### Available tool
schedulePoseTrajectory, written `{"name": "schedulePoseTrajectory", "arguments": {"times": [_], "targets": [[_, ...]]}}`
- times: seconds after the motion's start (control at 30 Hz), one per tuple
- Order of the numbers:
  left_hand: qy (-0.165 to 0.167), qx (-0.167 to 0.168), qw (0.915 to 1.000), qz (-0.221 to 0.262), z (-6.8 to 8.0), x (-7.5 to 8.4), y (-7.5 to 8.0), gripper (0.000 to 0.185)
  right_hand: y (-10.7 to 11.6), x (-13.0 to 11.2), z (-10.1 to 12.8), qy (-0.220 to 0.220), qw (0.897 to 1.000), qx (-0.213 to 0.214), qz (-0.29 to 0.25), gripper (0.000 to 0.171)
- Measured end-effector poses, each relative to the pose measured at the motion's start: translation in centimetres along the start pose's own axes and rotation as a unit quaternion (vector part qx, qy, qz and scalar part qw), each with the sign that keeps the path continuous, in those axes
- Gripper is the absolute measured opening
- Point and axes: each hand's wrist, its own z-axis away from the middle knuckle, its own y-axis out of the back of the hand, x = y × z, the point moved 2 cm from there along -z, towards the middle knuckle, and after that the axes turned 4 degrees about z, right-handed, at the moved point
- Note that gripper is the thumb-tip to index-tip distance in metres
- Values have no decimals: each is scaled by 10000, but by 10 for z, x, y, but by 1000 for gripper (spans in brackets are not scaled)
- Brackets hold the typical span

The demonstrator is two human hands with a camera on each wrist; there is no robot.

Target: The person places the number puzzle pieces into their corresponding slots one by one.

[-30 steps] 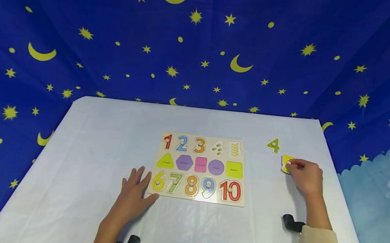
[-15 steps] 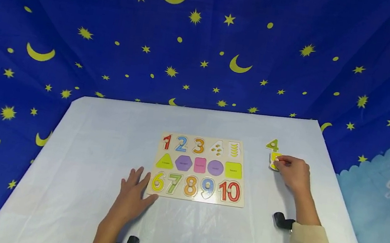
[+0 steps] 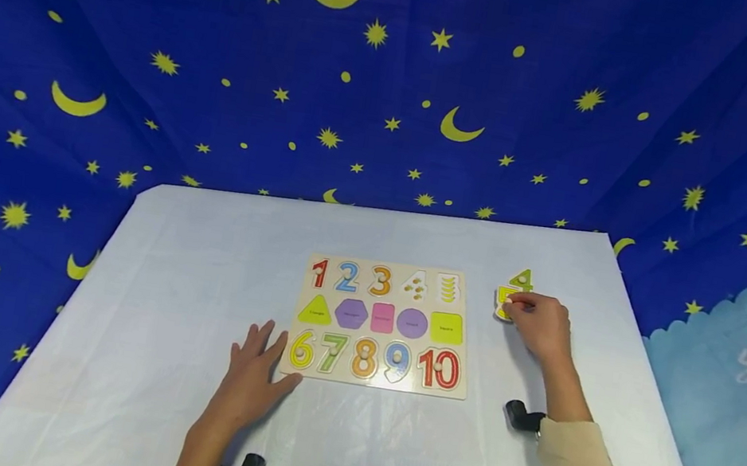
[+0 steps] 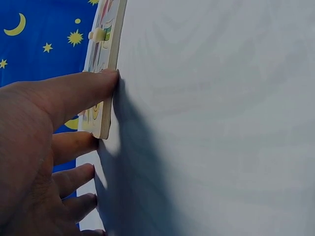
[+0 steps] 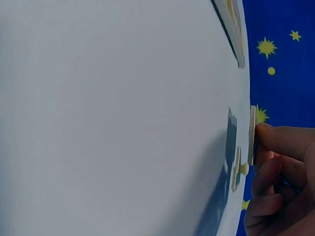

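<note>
My right hand (image 3: 543,327) pinches a yellow number 5 puzzle piece (image 3: 501,305) by its knob, off to the right of a wooden number puzzle board (image 3: 428,293). In the right wrist view the piece (image 5: 252,135) is seen edge-on, raised off the table, with its shadow apart from it. Just behind it lies a green number 4 piece (image 3: 522,277), partly covered by the 5 and the fingers. My left hand (image 3: 249,384) is spread at the board's near left corner, its thumb (image 4: 98,83) and forefinger touching the edge.
The board holds knobbed pieces 1, 2, 3 and 6 to 10. Its 4 and 5 recesses show small printed pictures, with coloured shapes across the middle row. A white-covered table (image 3: 196,255) meets a blue star-and-moon cloth (image 3: 228,42) behind. Black wrist cameras sit on both wrists.
My right hand has carried the 5 piece leftward, towards the board, now overlapping the 4 piece's lower part. My left hand has stayed at the board's corner.
</note>
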Motion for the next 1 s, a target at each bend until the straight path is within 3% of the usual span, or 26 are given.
{"name": "schedulePoseTrajectory", "arguments": {"times": [1.0], "targets": [[50,43,10000,3,2,1,1,81,-31,-39,-5,453,9985,-255,-154,26]]}}
